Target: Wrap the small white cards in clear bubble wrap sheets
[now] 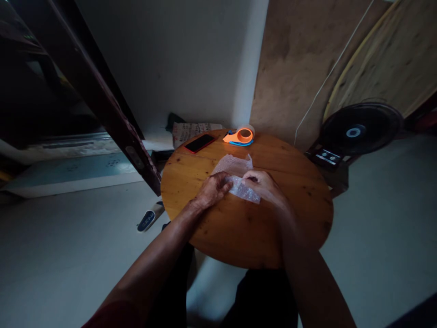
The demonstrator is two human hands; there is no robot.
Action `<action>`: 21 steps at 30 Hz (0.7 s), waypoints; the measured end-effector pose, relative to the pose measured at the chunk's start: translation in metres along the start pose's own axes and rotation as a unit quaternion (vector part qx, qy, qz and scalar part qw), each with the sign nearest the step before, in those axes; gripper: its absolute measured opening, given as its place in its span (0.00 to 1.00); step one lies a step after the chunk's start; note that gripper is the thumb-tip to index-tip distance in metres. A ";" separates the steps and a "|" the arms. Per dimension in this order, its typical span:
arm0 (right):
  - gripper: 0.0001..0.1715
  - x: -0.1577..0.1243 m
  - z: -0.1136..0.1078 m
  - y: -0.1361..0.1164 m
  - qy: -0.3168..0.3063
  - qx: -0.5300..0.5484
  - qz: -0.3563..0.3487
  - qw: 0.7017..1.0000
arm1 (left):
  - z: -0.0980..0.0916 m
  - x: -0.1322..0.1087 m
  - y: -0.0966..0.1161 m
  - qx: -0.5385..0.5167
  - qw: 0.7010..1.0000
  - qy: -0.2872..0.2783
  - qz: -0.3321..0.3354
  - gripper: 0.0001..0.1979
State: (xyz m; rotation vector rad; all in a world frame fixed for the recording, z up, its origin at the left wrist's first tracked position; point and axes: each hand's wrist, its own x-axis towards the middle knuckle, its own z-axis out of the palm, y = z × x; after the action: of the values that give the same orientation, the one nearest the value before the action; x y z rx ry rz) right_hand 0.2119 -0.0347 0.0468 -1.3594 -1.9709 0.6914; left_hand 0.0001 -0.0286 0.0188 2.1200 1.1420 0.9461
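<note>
A sheet of clear bubble wrap (234, 163) lies on the round wooden table (239, 237), its near part folded over into a strip. On the left side of that strip, my left hand (215, 187) is closed with its thumb on the plastic. From the right, my right hand (262, 183) pinches the upper edge of the fold, its fingers curled together. Whether anything is wrapped inside the fold cannot be made out. Beyond the hands, near the table's far edge, stands an orange and blue tape dispenser (240, 135).
A dark phone with a red edge (200, 143) lies at the table's far left, near a printed paper bag (191, 130). A black fan (358, 130) stands right of the table. On the floor at left is a slipper (149, 218). A wall rises behind.
</note>
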 end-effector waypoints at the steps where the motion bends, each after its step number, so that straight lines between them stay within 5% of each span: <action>1: 0.10 0.000 0.000 0.001 0.007 0.001 -0.004 1.000 | 0.000 0.000 0.000 -0.001 1.000 -0.001 -0.001 0.12; 7: 0.07 0.003 0.004 0.009 0.043 -0.010 -0.070 0.997 | 0.001 0.001 0.000 0.001 1.000 -0.001 0.006 0.11; 21: 0.09 0.003 0.010 0.009 0.006 0.010 -0.045 0.999 | 0.002 0.001 -0.002 -0.033 0.999 0.003 0.018 0.12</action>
State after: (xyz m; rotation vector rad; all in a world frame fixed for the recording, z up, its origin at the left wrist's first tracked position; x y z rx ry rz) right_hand 0.2089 -0.0293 0.0347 -1.2523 -1.9964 0.6577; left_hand 0.0015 -0.0269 0.0165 2.0914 1.0644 0.9939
